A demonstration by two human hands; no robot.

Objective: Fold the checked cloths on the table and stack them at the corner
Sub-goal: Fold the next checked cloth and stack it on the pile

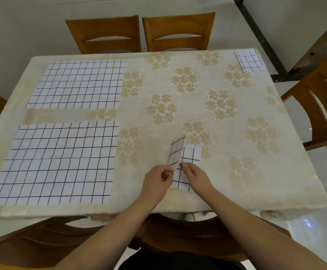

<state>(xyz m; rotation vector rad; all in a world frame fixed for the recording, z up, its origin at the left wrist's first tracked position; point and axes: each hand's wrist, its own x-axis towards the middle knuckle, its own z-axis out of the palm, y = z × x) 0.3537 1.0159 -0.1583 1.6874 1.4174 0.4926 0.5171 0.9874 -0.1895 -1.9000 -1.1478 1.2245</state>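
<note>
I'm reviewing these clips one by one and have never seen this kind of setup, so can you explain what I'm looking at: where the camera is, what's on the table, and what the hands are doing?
There is no machine here. The single picture comes from a wide-angle camera worn on a person's head, looking down at their two bare hands.

The table has a pale flowered covering. Two checked cloths lie spread flat on its left side, the far flat cloth and the near flat cloth. A folded cloth sits at the far right corner.

In front of the person lies a small part-folded cloth. The left hand pinches its lifted flap, apparently folding it over, while the right hand rests on the other half. Wooden chairs surround the table.
</note>
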